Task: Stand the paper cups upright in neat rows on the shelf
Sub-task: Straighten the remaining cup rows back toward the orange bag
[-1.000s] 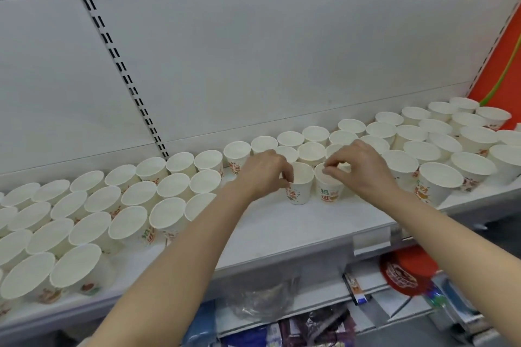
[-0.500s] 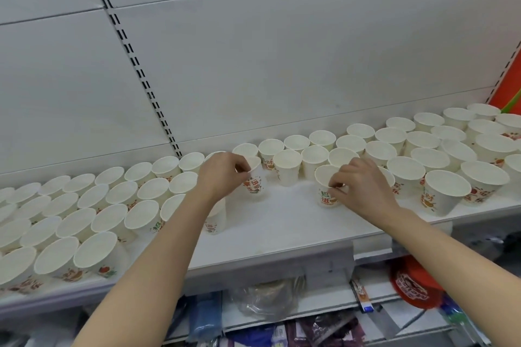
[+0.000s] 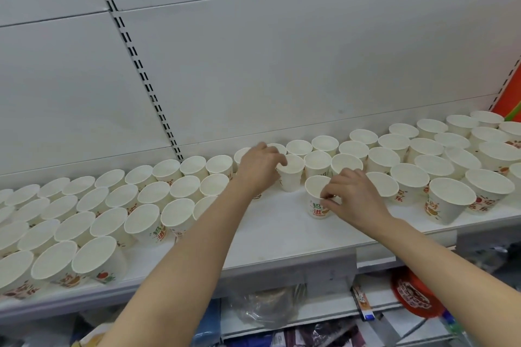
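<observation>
Several white paper cups with red and green print stand upright in rows along the white shelf (image 3: 282,236). My left hand (image 3: 258,169) reaches to the second row, its thumb and fingers curled around a cup (image 3: 291,175) near the middle gap. My right hand (image 3: 353,197) pinches the rim of another cup (image 3: 317,197) that stands alone in front, on the bare middle stretch of shelf. Rows of cups (image 3: 112,205) fill the left side and more cups (image 3: 439,166) fill the right.
A white back panel with a slotted upright (image 3: 135,65) rises behind the shelf. Below the shelf edge lie packaged goods, a clear bag (image 3: 265,307) and a red round pack (image 3: 414,298). An orange panel (image 3: 510,96) borders the far right.
My left hand has shifted right from a cup by the left group to a second-row cup. My right hand keeps pinching the front cup. The camera moved slightly closer.
</observation>
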### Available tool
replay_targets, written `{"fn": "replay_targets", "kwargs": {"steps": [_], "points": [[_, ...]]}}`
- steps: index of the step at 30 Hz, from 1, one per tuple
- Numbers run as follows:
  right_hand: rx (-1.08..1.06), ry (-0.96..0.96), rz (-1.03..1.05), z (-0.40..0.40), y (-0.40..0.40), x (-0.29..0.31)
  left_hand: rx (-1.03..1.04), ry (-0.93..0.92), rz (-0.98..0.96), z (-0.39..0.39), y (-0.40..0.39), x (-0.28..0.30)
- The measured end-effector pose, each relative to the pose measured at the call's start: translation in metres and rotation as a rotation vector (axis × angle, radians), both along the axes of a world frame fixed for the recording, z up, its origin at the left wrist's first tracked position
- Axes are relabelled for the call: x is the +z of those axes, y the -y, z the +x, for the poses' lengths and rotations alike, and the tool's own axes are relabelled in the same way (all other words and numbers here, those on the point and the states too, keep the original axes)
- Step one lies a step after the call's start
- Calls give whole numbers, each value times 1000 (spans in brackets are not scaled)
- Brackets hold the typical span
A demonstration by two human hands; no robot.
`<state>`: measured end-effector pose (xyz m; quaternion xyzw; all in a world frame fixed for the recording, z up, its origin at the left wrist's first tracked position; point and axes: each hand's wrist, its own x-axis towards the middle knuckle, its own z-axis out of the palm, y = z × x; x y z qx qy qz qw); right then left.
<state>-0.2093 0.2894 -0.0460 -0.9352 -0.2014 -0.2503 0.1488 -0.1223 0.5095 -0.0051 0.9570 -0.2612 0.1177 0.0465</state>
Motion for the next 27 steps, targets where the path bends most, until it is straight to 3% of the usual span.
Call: {"fn": "replay_targets", "kwargs": {"steps": [4, 13, 17, 22, 25, 27], "points": [[0, 4, -19, 2, -2, -1, -18, -21, 117, 9, 15, -2], [12, 37, 51, 1, 1, -3, 4, 89, 22, -4, 19, -14], [40, 44, 43, 1, -2, -6, 57, -46, -62, -9, 21, -16], [116, 83, 72, 3, -7, -5, -40, -98, -395, -43, 0, 8], [186, 93, 100, 7, -20, -5, -182, -227, -313, -72, -10, 9], [229, 79, 125, 9, -29, -6, -129, -193, -266, -79, -13, 2]]}}
